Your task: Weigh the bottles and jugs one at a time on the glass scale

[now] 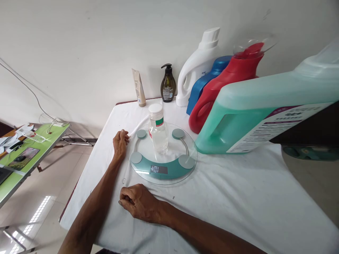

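I've got a plain white wall (pixel 79 42) ahead, a shiny tiled floor (pixel 39 197) reflecting light, and a green table (pixel 34 148) off left.

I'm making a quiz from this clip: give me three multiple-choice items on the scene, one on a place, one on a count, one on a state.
1. Where does the clear bottle stand?
A on the glass scale
B on the green table
C in a hand

2. How many grey round pads show on the scale?
A two
B four
C six

3. How is the right hand?
A gripping the bottle
B raised
C resting curled on the white cloth

Key: 1 A, it stands mid-platform; 2 B, one pad per corner; 3 C, knuckles on the cloth, nothing held.
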The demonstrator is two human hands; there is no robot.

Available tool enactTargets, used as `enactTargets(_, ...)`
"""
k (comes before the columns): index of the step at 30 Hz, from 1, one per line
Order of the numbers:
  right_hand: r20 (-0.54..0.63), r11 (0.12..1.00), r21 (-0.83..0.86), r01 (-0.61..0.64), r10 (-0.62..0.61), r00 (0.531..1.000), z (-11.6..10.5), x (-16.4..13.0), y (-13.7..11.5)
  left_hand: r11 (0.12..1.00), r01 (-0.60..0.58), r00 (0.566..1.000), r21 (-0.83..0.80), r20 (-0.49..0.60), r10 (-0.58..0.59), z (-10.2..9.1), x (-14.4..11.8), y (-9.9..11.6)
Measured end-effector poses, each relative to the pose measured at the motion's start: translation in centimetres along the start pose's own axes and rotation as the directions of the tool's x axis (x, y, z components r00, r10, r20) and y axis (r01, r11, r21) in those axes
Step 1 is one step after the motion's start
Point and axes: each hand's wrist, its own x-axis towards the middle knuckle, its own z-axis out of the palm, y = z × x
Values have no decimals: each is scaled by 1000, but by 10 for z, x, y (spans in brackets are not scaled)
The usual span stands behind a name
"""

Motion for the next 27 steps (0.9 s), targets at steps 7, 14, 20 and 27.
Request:
enactTargets(7, 19, 998, -61, 4, -3, 1000, -1, -1, -2, 995, -11, 998, 103, 64, 5, 1, 3, 3)
enactTargets(14, 3, 999, -38, 1, -1, 1000, 2, -2, 2, 993, 12, 998, 121, 65, -21, 0, 2, 1)
enactTargets(20, 28, 999, -47, -7, 8, 1000, 0, -2, -2, 990, 4, 998, 139, 64, -13, 1, 2, 5)
enactTargets(27, 27, 999, -35, -6, 7, 1000, -2, -2, -3, 989, 8, 997, 147, 69, -18, 1, 1, 7)
